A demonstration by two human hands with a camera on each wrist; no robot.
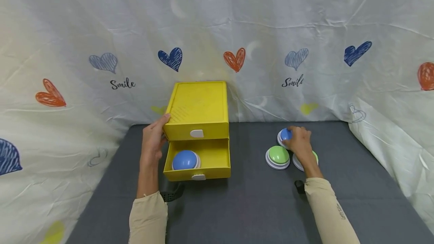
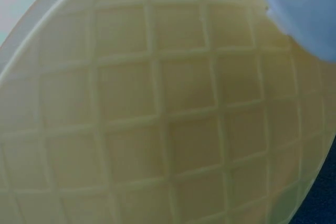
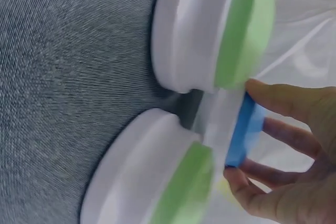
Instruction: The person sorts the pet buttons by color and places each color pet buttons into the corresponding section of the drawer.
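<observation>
A yellow two-drawer box (image 1: 200, 102) stands at the back of the table, its lower drawer (image 1: 217, 155) pulled out. Inside that drawer, toward its left, lies a blue push button (image 1: 184, 160) with a white base. My left hand (image 1: 154, 138) rests against the box's left side, fingertips at the top edge. To the right, my right hand (image 1: 299, 141) holds another blue-topped button (image 3: 244, 129) by its dome, thumb and fingers on opposite sides. Two green-topped buttons stand just in front of it: the left one (image 1: 278, 155) in full sight, the right one (image 1: 315, 156) partly behind my wrist.
Dark grey cloth (image 1: 251, 206) covers the table. A white curtain (image 1: 261, 97) printed with hearts hangs directly behind the box and along both sides. In the left wrist view, the yellow gridded wall (image 2: 157, 103) of the box fills most of the picture.
</observation>
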